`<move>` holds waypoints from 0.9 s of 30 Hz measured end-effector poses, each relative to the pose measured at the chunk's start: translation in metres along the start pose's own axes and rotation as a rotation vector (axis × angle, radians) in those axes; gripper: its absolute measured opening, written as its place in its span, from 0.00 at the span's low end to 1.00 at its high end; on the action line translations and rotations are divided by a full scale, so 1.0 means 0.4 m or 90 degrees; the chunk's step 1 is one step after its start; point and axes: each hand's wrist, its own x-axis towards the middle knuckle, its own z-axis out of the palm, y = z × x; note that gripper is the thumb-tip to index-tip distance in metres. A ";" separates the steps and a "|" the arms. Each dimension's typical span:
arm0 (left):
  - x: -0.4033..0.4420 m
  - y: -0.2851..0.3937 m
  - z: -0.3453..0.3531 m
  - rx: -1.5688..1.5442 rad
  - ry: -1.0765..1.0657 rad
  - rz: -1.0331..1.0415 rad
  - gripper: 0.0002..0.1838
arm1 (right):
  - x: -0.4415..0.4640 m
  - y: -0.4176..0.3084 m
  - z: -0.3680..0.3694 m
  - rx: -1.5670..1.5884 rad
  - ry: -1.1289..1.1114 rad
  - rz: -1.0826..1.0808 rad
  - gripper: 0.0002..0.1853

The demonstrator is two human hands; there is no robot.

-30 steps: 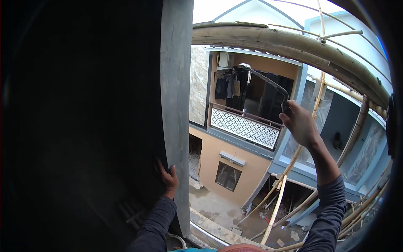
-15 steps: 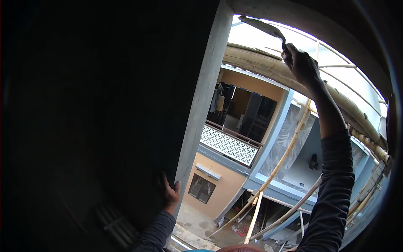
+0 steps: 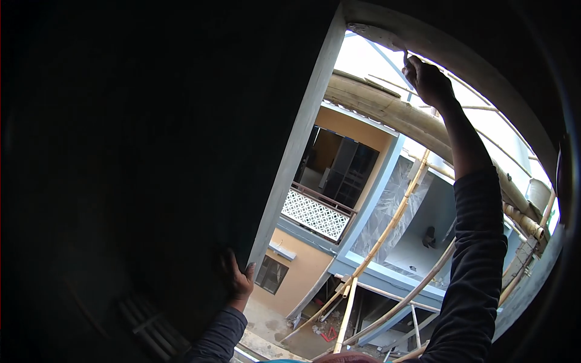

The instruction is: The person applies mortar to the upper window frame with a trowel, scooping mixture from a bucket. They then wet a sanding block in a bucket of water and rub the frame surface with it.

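Note:
My right hand (image 3: 430,83) is raised high and closed round the handle of a trowel (image 3: 380,37). The trowel's blade lies along the underside of the opening's top edge (image 3: 463,54), near the upper left corner; whether its whole face touches there I cannot tell. Low down, my left hand (image 3: 239,279) rests against the dark wall beside the opening's grey side edge (image 3: 301,136). Its thumb is at that edge and its fingers are spread, partly lost in shadow.
Bamboo poles (image 3: 387,233) stand outside, below a thick beam (image 3: 387,112). Across the gap is a house with a white patterned balcony railing (image 3: 318,215). A person (image 3: 429,237) is in its grey bay. A slatted object (image 3: 148,327) shows dimly at lower left.
The trowel has gone from hanging against the bright sky to lying up along the top edge. My left hand stays at the side edge. The view has shifted slightly.

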 end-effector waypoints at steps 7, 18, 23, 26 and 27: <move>0.012 0.007 -0.003 0.012 -0.013 0.003 0.42 | -0.073 0.038 -0.023 0.034 0.027 0.020 0.19; -0.004 -0.005 0.009 -0.006 -0.031 -0.013 0.42 | -0.099 -0.021 -0.019 -0.100 0.048 0.021 0.17; 0.002 0.003 0.008 0.013 -0.036 0.002 0.42 | -0.028 -0.044 -0.044 -0.191 0.144 -0.068 0.17; 0.004 0.006 0.007 -0.011 -0.040 -0.008 0.42 | -0.028 -0.075 -0.090 -0.206 0.139 -0.074 0.17; 0.004 0.007 0.013 -0.012 -0.042 -0.008 0.42 | -0.027 -0.075 -0.091 -0.194 0.121 -0.048 0.17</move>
